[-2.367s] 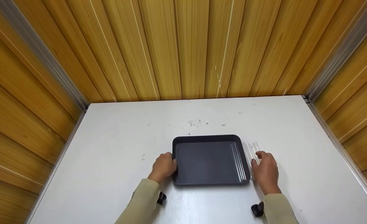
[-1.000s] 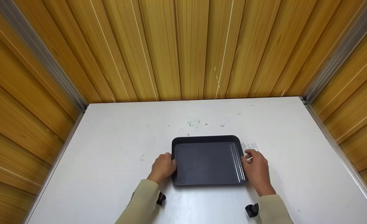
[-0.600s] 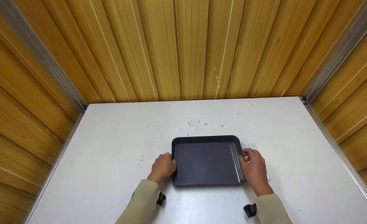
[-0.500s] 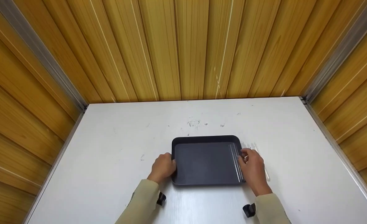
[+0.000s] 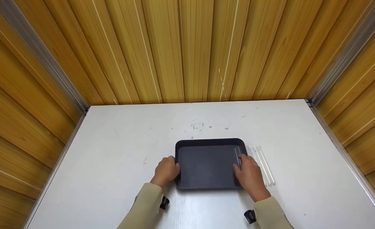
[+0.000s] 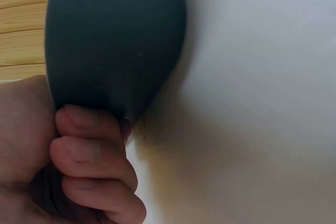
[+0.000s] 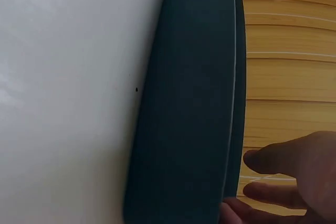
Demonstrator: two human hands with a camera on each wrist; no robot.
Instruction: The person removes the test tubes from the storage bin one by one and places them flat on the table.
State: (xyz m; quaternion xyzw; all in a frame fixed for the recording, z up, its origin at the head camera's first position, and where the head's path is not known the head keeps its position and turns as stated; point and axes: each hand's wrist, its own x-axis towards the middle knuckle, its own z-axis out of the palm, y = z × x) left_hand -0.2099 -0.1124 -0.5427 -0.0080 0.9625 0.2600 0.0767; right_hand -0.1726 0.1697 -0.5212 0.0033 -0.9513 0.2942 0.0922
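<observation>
Tray (image 5: 206, 165): dark grey, rectangular with rounded corners and a low raised rim, its floor matte and bare apart from the clear rods at its right side. It lies flat near the middle of the white table (image 5: 111, 159), closer to your edge than to the wall.
Tray close up: your left wrist view shows its smooth dark outer wall (image 6: 113, 40) curving round a corner; your right wrist view shows the rim (image 7: 184, 103) as a long dark band with a thin pale line along it.
Left hand (image 5: 166, 170): you grip the tray's left rim, fingers (image 6: 92, 153) curled under the edge and touching the wall.
Right hand (image 5: 249, 175): it rests over the tray's right side, fingertips on the clear rods inside the tray (image 5: 238, 156); your fingers (image 7: 273, 161) lie loosely bent, and you cannot tell whether they pinch a rod.
Rods on the table (image 5: 262, 163): a few clear, thin, straight ones, side by side, just beside the tray's right rim.
Surroundings: wooden slat walls (image 5: 187, 47) on three sides.
</observation>
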